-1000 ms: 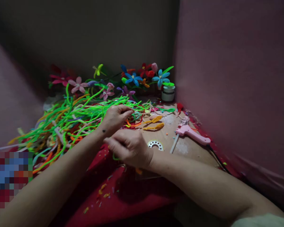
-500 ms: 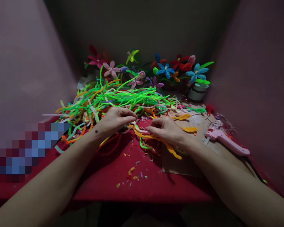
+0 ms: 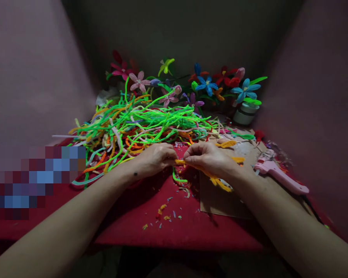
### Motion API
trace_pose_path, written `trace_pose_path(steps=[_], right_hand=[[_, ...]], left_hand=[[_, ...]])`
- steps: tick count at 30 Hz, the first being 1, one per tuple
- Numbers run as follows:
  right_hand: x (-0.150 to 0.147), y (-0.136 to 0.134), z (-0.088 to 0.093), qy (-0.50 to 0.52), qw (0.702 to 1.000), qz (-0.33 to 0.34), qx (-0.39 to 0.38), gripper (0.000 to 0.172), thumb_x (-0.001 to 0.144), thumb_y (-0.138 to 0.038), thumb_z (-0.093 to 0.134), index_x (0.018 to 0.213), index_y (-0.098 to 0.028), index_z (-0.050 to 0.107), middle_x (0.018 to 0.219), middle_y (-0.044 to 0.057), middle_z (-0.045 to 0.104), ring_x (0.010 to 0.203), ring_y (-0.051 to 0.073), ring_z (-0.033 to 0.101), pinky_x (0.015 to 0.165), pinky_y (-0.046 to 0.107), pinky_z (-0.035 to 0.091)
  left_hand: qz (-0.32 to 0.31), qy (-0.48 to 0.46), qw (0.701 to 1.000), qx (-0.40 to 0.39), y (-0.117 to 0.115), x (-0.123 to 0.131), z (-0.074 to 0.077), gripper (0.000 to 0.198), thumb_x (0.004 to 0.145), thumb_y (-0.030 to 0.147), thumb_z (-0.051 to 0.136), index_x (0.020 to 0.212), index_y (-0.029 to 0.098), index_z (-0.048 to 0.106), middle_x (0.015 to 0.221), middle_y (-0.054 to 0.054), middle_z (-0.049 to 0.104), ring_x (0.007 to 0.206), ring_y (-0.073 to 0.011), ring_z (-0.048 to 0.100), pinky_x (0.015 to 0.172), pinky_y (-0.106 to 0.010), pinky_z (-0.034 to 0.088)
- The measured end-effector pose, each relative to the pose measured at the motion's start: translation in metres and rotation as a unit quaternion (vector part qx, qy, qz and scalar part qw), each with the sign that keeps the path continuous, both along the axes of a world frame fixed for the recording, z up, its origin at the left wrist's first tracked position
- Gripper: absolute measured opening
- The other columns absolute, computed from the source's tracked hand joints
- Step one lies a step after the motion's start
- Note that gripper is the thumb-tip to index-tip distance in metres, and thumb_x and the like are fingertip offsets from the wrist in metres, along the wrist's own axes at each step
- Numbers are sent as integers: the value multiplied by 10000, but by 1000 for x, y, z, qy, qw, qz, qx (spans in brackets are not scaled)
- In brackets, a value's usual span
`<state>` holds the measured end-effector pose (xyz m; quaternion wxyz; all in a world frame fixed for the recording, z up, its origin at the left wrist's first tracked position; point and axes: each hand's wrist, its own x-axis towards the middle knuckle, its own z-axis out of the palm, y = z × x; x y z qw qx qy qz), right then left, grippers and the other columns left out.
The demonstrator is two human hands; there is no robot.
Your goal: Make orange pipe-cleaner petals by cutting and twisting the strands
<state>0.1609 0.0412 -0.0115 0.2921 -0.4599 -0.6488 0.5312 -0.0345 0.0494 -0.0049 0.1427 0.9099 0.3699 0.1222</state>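
Note:
An orange-yellow pipe cleaner [image 3: 180, 162] stretches between my two hands in the head view. My left hand [image 3: 159, 158] pinches one end, its fingertips bent down around it. Just to the right, my right hand [image 3: 205, 156] is closed on the same pipe cleaner, thumb against fingers. Longer orange-yellow ends [image 3: 220, 183] trail out below my right palm. Beneath my hands a short green pipe cleaner [image 3: 178, 178] lies curved on the red cloth [image 3: 127, 220]. Behind them spreads a tangled heap of pipe cleaners [image 3: 162, 119], mostly bright green.
A pink glue gun [image 3: 281, 177] lies at the right beside a cardboard sheet [image 3: 220, 204]. At the back stand pipe-cleaner flowers, among them a blue flower [image 3: 206, 85], and a white jar [image 3: 246, 113]. Fuzzy scraps [image 3: 162, 210] are scattered near the front.
My left hand has moved down and right, onto the orange-yellow pipe cleaner beside my right hand. The pale strand that lay between my hands no longer shows there. The view has shifted slightly.

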Motion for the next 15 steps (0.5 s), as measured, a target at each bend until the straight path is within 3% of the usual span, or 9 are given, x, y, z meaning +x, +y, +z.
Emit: trace_pose_path(steps=[5,9,12,15], right_hand=[[4,1,11,107,989,-11,-104,150,553,-135,672,686,-129,604,537,-29,549,450,57,450,451,192,316],[6,4,5,198,967,17,-162,153,545,-137,659,686,-129,599,496,-26,537,408,67,441,422,203,325],[6,4,-2,233,954,20,-188,126,551,-138,640,661,-137,580,456,-47,480,367,44,348,379,187,245],[4,2,-4,175,967,10,-184,115,542,-100,619,650,-126,589,431,-54,444,359,39,323,367,186,208]], left_hand=[[55,-40,998,-13,1,-2,-6,190,809,218,527,808,149,704,708,-23,646,658,-119,556,609,-208,382],[103,-153,980,-72,-2,-3,-3,174,761,262,581,790,145,707,622,14,621,583,-96,526,567,-195,375],[155,-299,934,-122,-7,1,4,153,733,274,614,742,140,687,563,26,583,505,-76,478,498,-187,358],[207,-470,850,-119,-10,1,16,129,734,264,635,714,139,663,562,17,583,467,-68,462,450,-188,351]])
